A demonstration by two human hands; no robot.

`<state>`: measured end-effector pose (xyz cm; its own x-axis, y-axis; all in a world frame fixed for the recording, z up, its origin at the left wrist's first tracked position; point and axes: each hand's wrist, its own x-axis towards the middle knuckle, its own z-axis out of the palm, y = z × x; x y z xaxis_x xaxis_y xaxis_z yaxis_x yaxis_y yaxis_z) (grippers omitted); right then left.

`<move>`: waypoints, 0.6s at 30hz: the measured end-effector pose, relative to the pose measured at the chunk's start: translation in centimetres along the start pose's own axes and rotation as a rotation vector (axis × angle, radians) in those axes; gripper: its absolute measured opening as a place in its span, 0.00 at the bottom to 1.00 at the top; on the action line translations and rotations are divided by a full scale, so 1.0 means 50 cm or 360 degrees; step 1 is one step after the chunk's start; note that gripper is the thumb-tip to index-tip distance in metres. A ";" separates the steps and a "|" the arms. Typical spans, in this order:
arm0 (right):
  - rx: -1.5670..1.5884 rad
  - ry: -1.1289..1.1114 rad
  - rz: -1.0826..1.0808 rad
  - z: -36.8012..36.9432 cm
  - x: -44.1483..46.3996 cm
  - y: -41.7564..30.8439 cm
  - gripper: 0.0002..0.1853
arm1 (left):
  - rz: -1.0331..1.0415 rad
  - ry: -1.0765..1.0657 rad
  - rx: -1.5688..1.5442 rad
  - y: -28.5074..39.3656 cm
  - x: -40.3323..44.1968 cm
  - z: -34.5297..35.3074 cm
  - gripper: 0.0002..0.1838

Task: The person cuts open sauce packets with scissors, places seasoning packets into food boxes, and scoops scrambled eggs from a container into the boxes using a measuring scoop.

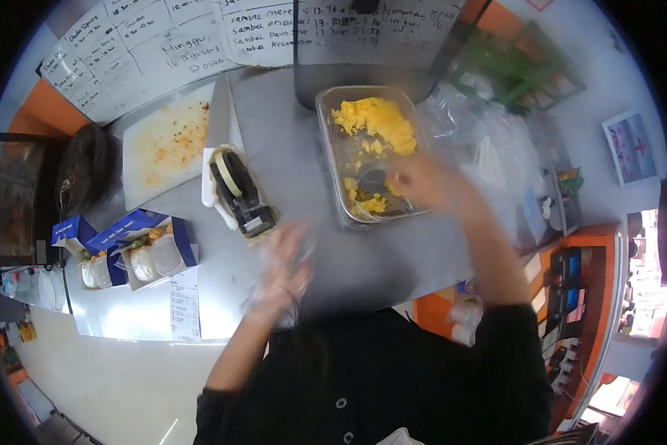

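Note:
A clear rectangular tray [332,159] holds yellow scrambled egg [381,122], heaped at its far end with smaller pieces nearer. My right hand [426,182], blurred by motion, is over the tray's right edge, its fingers closed at a small dark scoop [371,178]. The scoop is among the egg pieces; its handle is hidden. My left hand [283,267] wears a clear plastic glove. It hangs over the counter's front part, fingers apart and holding nothing. Just beyond it lies a black tape dispenser [240,196] with a roll of tape.
Two blue-and-white food boxes [155,252] stand at the left beside a paper receipt [186,304]. Behind them are a stained white cutting board [163,152] with a large knife [219,111] and a dark stone mortar [85,167]. Clear plastic bags [489,141] and a green basket [515,70] sit right.

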<state>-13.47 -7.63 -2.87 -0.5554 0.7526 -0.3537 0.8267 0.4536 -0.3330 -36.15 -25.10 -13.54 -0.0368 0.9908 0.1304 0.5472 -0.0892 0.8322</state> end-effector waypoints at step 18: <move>-0.0584 0.0345 0.0401 0.199 0.036 0.029 0.07 | -0.0590 0.0101 -0.0615 -0.070 0.311 0.208 0.24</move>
<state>-14.17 -10.35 -12.68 -0.3347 0.9248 -0.1808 0.9317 0.3535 0.0833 -29.95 -8.34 -20.05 -0.2263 0.9558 -0.1875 0.1408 0.2226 0.9647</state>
